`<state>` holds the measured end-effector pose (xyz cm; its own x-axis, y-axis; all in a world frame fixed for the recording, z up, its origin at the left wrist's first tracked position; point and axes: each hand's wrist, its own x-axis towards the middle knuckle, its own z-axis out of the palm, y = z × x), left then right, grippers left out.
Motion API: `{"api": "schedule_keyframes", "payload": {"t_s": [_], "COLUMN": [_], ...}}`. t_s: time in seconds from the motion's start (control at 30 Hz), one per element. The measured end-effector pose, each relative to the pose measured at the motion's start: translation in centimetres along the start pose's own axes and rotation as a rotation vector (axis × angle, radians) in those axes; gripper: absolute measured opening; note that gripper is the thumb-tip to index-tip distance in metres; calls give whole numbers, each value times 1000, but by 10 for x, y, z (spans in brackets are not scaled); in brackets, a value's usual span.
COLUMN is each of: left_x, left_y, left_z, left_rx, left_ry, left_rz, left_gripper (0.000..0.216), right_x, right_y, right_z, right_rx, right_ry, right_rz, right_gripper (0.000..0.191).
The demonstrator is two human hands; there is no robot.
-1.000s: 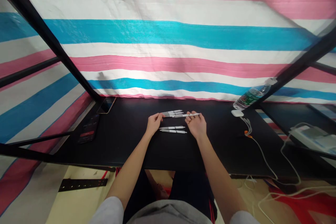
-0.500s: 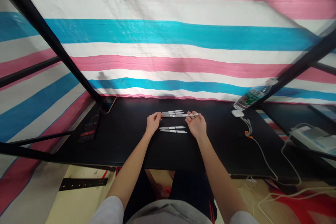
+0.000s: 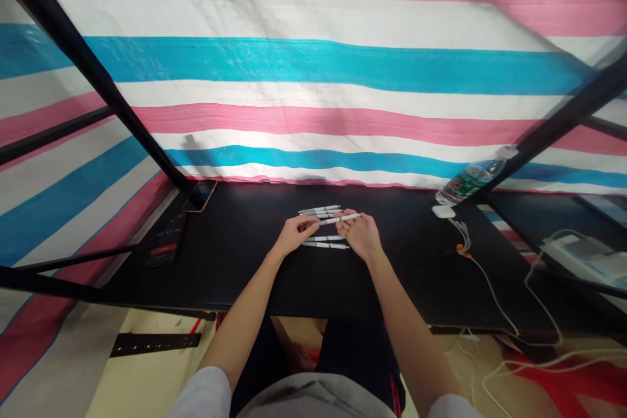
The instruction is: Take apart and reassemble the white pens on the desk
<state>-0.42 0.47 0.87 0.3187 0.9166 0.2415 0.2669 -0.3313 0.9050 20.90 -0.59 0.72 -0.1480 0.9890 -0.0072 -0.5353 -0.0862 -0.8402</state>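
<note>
A white pen with a grey end (image 3: 337,219) is held between my two hands, its right end tilted slightly up. My left hand (image 3: 292,235) is closed, thumb and fingers pinching the grey end. At the other end, my right hand (image 3: 363,236) is closed with its fingertips around the white barrel. Just beyond the held pen, a small group of similar pens (image 3: 321,209) lies on the black table (image 3: 235,261). Two more pens (image 3: 327,245) lie nearer to me, partly covered by my hands.
A phone (image 3: 166,241) and another dark phone (image 3: 202,196) lie at the left. On the right, a clear water bottle (image 3: 467,184) leans by the black frame post, near a white charger (image 3: 443,211) with cables. A striped sheet (image 3: 313,65) hangs behind.
The held pen has come up off the group and towards me, now tilted. My left hand has moved right and nearer and taken its grey end; my right hand has shifted slightly left.
</note>
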Motion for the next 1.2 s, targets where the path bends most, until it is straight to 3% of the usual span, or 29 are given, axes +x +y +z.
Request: {"api": "schedule_keyframes", "payload": {"t_s": [0.17, 0.27, 0.5, 0.8, 1.0, 1.2], "left_x": [1, 2, 2, 1, -3, -3], "left_y": [-2, -3, -7, -11, -8, -9], "left_z": [-2, -5, -9, -6, -7, -3], "left_rx": [78, 118, 250, 336, 471, 517], "left_ry": [6, 45, -39, -109, -247, -292], "left_rz": [52, 71, 104, 134, 180, 202], "left_gripper": [27, 21, 16, 20, 55, 43], "right_x": [5, 5, 1, 0, 0, 1], "right_y": [8, 13, 18, 20, 23, 25], "right_z": [-6, -8, -3, -2, -1, -3], "right_rx": [-146, -366, -828, -957, -1032, -1097], "right_ry": [104, 164, 129, 12, 0, 8], "right_rz": [-88, -138, -339, -391, -422, -467], "right_gripper": [29, 24, 12, 11, 14, 18]}}
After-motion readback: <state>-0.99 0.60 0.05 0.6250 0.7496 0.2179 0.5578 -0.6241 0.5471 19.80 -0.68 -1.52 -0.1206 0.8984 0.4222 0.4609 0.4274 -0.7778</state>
